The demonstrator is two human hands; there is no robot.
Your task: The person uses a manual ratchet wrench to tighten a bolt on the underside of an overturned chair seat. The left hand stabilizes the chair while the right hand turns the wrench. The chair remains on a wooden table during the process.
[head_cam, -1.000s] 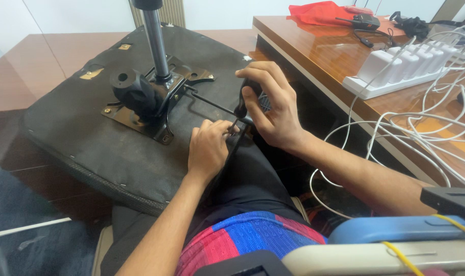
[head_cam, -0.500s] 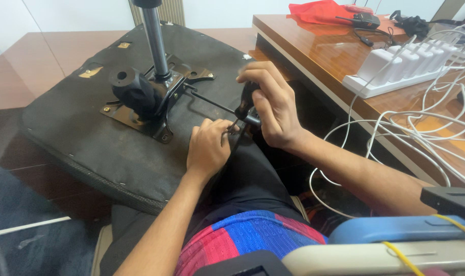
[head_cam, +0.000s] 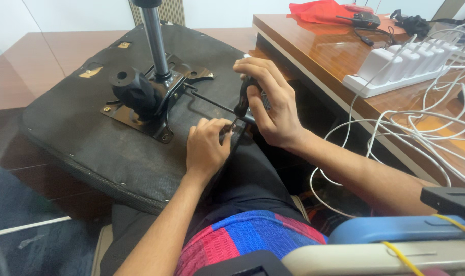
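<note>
An upturned office chair seat point(head_cam: 89, 133) rests across my lap, its black underside facing up. A black metal mechanism plate point(head_cam: 150, 94) with a knob and a grey gas cylinder post point(head_cam: 155, 38) is bolted to it. My right hand point(head_cam: 270, 105) is wrapped around a black screwdriver handle point(head_cam: 241, 99) near the seat's right edge. My left hand point(head_cam: 207, 145) pinches the area just below the tool's tip, at the end of a thin black lever rod point(head_cam: 209, 102). The tip itself is hidden by my fingers.
A wooden desk point(head_cam: 334, 56) stands to the right with a white row of chargers point(head_cam: 406, 66), many white cables point(head_cam: 426, 133), a red cloth point(head_cam: 319, 10) and a black handheld radio point(head_cam: 362, 19). A blue and beige object point(head_cam: 396, 240) fills the lower right corner.
My right hand has shifted slightly on the screwdriver handle, turning it. The left hand stays pinched at the same spot.
</note>
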